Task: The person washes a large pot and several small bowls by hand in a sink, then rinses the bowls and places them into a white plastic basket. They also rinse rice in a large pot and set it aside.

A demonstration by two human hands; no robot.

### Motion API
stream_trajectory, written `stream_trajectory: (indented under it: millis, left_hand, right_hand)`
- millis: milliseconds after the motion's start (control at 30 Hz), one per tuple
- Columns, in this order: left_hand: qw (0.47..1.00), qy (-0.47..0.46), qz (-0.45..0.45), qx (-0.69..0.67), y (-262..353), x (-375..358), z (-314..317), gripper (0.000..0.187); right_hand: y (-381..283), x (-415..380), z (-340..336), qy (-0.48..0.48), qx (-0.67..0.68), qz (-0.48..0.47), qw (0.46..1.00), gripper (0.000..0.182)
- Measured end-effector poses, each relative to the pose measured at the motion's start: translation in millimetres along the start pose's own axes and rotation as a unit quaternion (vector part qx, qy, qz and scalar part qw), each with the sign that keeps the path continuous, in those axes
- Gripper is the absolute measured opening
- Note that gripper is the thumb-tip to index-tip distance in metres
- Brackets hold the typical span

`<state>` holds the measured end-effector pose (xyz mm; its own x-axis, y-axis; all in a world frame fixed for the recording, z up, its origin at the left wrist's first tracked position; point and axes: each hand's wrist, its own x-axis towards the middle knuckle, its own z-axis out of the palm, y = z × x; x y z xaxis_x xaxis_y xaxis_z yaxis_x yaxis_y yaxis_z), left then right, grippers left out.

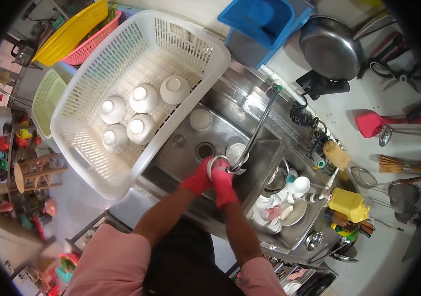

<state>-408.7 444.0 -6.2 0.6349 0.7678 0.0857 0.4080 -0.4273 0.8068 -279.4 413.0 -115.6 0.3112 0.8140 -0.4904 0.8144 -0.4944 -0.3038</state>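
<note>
Both my hands wear red rubber gloves and meet over the left sink basin. My left hand grips the left side of a white bowl. My right hand is closed at the bowl's right side, partly covering it. The tip of the metal faucet is right beside the bowl and my right hand. Just beyond, another white bowl is in the basin. A round white dish lies farther back, near the drain.
A large white plastic basket with several upturned white bowls stands left of the basin. White dishes and a dark pot crowd the right basin. A pan and a red spatula hang on the wall.
</note>
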Motion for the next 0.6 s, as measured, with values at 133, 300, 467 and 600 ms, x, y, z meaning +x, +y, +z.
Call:
stream_trajectory:
  millis: [133, 300, 467, 600]
  left_hand:
    - [0.985, -0.084, -0.027, -0.149, -35.2, -2.3, -5.4, 0.051]
    - [0.992, -0.009, -0.014, -0.127, 0.2, 5.0, -3.0, 0.046]
    - [0.943, 0.021, -0.266, -0.199, -46.0, -21.0, 44.4, 0.051]
    - [0.732, 0.033, -0.412, -0.541, -54.3, -24.6, 42.5, 0.058]
  right_hand:
    - [-25.9, -50.1, -57.6, -0.162, 0.418, -0.142, 0.883, 0.045]
    - [-22.1, -51.8, -70.3, -0.050, 0.217, -0.211, 0.952, 0.058]
    - [-41.6, -83.3, -72.7, -0.020, 0.202, -0.127, 0.971, 0.059]
    - [25.2, -40.7, 9.3, -0.102, 0.537, 0.034, 0.837, 0.050]
